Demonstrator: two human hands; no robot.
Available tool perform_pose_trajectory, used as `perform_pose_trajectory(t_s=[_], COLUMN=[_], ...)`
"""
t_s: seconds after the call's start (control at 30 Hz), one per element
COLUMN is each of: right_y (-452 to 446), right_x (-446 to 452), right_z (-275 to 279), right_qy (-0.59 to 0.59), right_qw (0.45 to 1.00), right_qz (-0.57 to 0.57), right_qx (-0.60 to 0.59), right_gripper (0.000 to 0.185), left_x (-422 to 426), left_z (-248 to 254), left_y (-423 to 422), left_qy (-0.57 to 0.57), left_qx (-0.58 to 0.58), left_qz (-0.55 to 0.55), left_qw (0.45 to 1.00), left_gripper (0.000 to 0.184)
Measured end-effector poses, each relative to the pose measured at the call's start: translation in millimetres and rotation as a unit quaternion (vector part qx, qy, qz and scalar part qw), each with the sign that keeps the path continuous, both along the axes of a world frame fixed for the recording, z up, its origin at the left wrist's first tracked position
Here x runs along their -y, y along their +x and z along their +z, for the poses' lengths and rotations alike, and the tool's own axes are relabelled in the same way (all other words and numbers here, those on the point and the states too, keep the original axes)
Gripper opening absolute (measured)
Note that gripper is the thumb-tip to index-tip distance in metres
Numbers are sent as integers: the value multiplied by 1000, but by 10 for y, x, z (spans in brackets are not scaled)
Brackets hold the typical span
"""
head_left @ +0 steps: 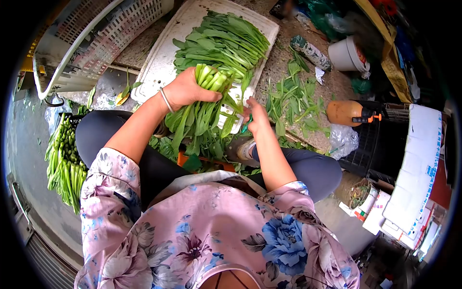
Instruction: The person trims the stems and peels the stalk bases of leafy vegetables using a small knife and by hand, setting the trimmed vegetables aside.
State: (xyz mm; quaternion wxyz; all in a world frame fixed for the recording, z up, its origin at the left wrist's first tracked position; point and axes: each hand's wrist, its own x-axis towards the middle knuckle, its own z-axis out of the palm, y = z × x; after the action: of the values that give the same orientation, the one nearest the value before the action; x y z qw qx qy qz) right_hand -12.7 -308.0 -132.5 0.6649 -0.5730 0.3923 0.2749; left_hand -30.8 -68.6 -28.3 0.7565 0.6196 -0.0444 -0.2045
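My left hand (190,91), with a bracelet at the wrist, is closed around a bunch of leafy greens (211,78). The cut stem ends point up and the leaves hang down over my lap. Close by on the right, my right hand (258,115) has its fingers curled in near the hanging leaves. A small bit of green (246,126) shows at those fingers; what it belongs to is hidden. Beyond both hands, a pile of leafy greens (224,41) lies on a white board (166,45), stems toward me.
Loose leaves (296,98) litter the ground on the right, near a white bucket (345,54) and an orange-brown bottle (342,113). A white plastic basket (103,36) stands at upper left. More bundled greens (67,168) sit beside my left knee. White boxes (416,168) are at far right.
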Motion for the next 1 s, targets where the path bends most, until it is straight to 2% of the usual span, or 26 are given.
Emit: perform_pose_trajectory(t_s=[0.07,0.13,0.27,0.33,0.4,0.47,0.53,0.6,0.67,0.77,0.8,0.87,0.93,1.0], right_y=[-111,-167,-222,-239,-264,-268,-229,-198,-177,-127,-107,-73,-97,-96], right_x=[-29,-61,45,156,196,230,289,326,388,507,566,636,476,311], right_z=[-29,8,-39,-34,77,150,195,247,339,521,538,558,853,1000], right_qy=[75,256,298,364,323,247,248,160,90,-106,-107,-168,-166,-111], right_qw=[997,966,954,930,945,963,963,980,985,969,969,926,922,917], right_qz=[-11,-18,-11,28,5,29,29,19,8,55,56,123,134,164], right_qx=[-20,-37,6,48,49,100,98,120,149,215,215,315,323,346], right_gripper=[40,42,40,40,38,32,31,29,28,23,23,22,20,17], left_x=[16,18,12,16,5,-16,-40,-83,-139,-264,-296,-342,-309,-129], left_z=[-11,20,22,97,122,122,136,214,282,426,467,459,405,355], left_y=[-21,-19,18,18,27,25,27,38,47,78,85,105,109,46], left_qy=[3,9,4,-11,-14,-17,-33,-50,-134,-181,-193,-182,-23,-9], left_qx=[-6,-17,-4,1,-7,-19,-45,-33,-52,-33,-41,-49,15,16], left_qz=[4,4,2,14,18,20,31,31,75,135,161,162,124,61], left_qw=[1000,1000,1000,1000,1000,999,998,998,987,974,967,969,992,998], left_gripper=[29,33,29,29,29,29,37,38,40,44,43,43,42,37])
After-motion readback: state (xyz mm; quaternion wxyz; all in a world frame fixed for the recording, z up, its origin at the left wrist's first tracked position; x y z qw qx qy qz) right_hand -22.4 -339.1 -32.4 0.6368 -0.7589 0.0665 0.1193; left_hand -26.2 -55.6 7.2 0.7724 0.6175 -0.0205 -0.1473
